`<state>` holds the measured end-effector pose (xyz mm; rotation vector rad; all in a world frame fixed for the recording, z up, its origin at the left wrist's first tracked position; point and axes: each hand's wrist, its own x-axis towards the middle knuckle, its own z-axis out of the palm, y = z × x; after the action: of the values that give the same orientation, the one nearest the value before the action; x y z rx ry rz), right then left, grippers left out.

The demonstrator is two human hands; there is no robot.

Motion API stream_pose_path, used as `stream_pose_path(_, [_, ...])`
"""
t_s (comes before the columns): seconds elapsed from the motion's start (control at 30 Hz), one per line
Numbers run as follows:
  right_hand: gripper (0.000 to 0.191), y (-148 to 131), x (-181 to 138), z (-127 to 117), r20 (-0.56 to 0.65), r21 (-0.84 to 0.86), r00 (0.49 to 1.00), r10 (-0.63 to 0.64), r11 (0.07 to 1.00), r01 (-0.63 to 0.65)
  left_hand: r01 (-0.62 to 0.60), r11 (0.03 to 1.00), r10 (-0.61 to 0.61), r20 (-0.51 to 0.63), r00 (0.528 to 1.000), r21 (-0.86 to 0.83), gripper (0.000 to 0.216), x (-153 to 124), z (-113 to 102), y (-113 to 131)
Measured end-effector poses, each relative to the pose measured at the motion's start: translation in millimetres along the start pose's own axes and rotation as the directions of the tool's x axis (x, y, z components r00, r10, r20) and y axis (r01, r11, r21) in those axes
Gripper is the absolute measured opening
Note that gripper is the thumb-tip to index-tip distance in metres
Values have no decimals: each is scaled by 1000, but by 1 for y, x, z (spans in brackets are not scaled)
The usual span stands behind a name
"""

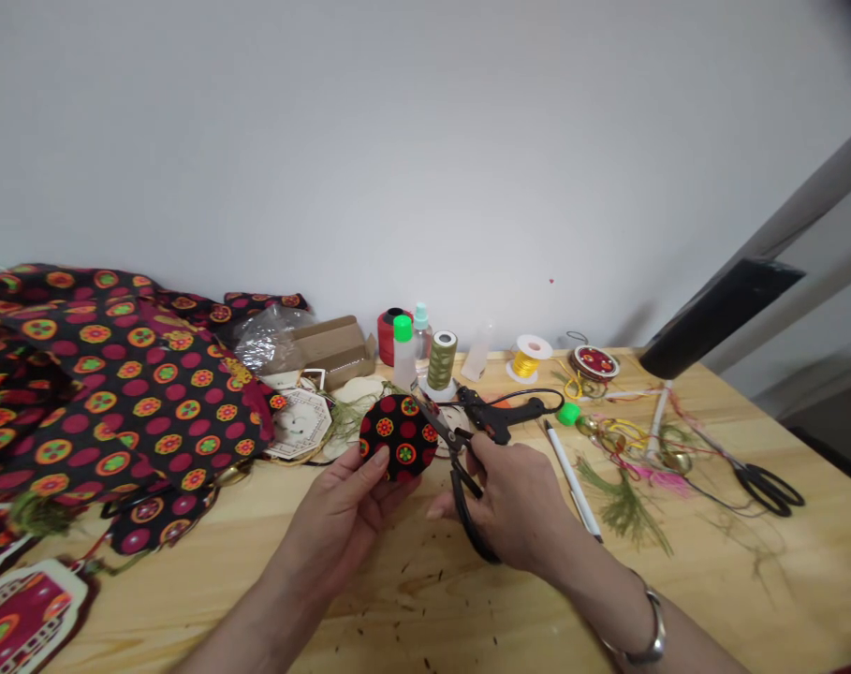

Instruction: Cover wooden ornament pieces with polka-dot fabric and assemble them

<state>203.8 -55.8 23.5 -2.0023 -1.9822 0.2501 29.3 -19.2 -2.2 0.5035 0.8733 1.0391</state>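
Observation:
Between my left hand's (355, 501) thumb and fingers is a round piece of dark patterned fabric (389, 438), printed with maroon dots and bright flower rings. My right hand (513, 501) is closed around the black handles of a pair of scissors (460, 459). The blades lie at the right edge of the fabric round, pointing up and left; I cannot tell how far apart they are. Small dark scraps (432, 585) are scattered on the wooden table (369, 618) below my hands.
Patterned cloth (130, 384) is heaped at left. Behind my hands stand a green-capped bottle (403, 351), an olive thread cone (442, 360), a glue gun (502, 412) and a yellow spool (529, 358). To the right lie a white pen (572, 482), tassels (622, 501) and other scissors (769, 489).

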Motion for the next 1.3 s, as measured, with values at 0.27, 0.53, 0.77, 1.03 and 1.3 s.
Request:
stream_pose_path(0.27, [46, 3, 3, -1, -27, -38, 999, 32, 999, -33, -11, 1000, 11, 19, 1000, 11, 18, 0, -1, 2])
stream_pose_path(0.53, [47, 7, 10, -1, -78, -98, 992, 98, 990, -105, -41, 999, 41, 19, 999, 21, 18, 1, 0, 6])
stream_pose_path(0.77, [42, 3, 12, 0, -54, -155, 993, 105, 982, -112, -72, 997, 72, -7, 997, 1, 17, 3, 0, 11])
stream_pose_path(1.03, [23, 30, -14, -29, 32, -126, 995, 95, 988, -90, -95, 995, 95, -11, 995, -7, 13, 0, -4, 14])
stream_pose_path(1.3, [23, 119, -80, -53, 58, -210, 913, 404, 899, -384, -82, 996, 82, -1, 997, -41, 22, -2, -2, 15])
